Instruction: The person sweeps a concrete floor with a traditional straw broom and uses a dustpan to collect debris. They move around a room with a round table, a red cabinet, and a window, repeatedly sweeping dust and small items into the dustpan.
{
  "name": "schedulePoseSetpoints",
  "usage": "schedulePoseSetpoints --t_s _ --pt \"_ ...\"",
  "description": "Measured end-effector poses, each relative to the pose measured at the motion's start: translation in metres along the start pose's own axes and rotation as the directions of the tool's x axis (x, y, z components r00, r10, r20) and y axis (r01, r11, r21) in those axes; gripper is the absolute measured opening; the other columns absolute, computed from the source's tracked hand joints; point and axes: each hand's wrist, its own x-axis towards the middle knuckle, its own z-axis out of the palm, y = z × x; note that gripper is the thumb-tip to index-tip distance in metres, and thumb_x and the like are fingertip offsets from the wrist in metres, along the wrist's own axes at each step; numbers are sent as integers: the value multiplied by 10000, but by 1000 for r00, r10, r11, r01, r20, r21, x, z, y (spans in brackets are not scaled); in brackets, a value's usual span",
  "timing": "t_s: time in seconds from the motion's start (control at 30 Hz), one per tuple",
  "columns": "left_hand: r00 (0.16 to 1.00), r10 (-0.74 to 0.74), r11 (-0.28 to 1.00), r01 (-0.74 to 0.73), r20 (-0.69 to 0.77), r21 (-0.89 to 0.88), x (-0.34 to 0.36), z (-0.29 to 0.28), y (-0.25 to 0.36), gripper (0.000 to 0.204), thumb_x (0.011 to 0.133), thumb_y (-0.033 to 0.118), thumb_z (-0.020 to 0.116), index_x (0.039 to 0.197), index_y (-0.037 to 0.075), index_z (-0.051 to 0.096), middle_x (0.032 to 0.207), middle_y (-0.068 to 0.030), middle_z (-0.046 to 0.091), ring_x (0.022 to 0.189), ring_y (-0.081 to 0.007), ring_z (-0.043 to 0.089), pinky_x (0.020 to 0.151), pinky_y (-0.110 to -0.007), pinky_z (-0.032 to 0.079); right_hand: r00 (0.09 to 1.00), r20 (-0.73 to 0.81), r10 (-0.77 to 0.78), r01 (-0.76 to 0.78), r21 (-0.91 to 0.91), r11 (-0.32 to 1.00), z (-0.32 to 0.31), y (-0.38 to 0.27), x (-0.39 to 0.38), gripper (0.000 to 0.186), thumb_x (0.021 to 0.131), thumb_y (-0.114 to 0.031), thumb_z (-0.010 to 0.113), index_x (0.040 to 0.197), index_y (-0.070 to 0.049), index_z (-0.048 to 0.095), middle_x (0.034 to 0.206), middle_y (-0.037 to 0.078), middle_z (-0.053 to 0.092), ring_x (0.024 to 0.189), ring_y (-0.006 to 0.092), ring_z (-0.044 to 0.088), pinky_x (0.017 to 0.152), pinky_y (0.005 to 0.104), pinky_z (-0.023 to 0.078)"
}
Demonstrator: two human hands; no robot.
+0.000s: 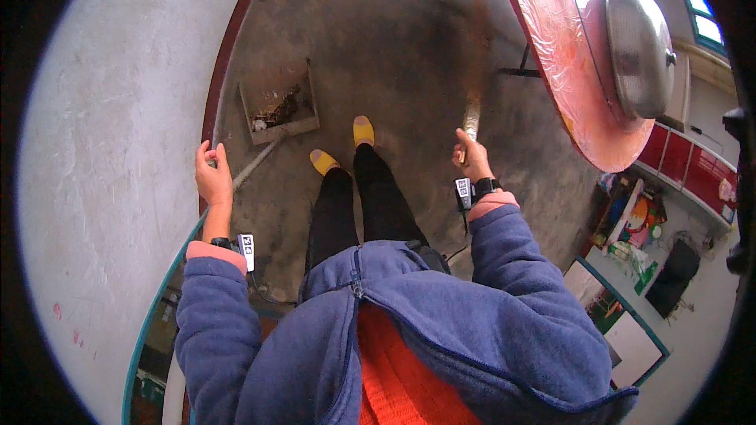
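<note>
The grey floor (394,47) carries a dustpan (290,128), and the film-covered reddish table (547,24) a knob-topped metal dome (639,51)

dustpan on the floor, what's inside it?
The dustpan holds loose brown, straw-like debris, with a whitish scrap near its front left corner. Whatever lies under the debris is covered and can't be seen.

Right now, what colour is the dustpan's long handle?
The handle is pale greyish white; it shows best in the head view.
</note>
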Motion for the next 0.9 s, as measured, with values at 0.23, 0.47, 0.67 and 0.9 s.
schedulePoseSetpoints --t_s 0.23,0.47,0.67,0.9 --pt "999 17 1000 -18 -37 -10 1 3 3 398 859 341 595 1163 87 557 812 -23 633 778 -209 591 719 -340 450 990 -46 132 -117 248 962 -19 -63 66 345 840 -423 627 864 -121 461 635 34 507 481 135 497 432 275 406" --pt "1000 15 1000 -14 -28 27 1 1 6 362 857 362 588 1114 108 578 808 -46 641 767 -249 609 694 -372 463 993 100 57 -24 -306 952 53 20 34 344 880 -399 532 887 -66 447 680 83 487 484 158 466 391 295 372" --pt "999 -32 998 32 -7 61 3 0 6 343 851 402 572 1073 142 592 854 -96 663 809 -299 628 693 -408 473 948 304 98 91 -550 830 81 91 -56 367 889 -414 544 1019 -92 426 669 41 466 485 135 466 397 277 417" --pt "1000 -10 997 12 -23 73 3 3 0 312 845 405 573 1039 163 600 891 -146 663 849 -345 626 702 -434 482 900 260 349 -254 -338 906 78 64 -127 313 881 -394 566 1026 -135 467 644 26 476 471 124 447 403 278 396"
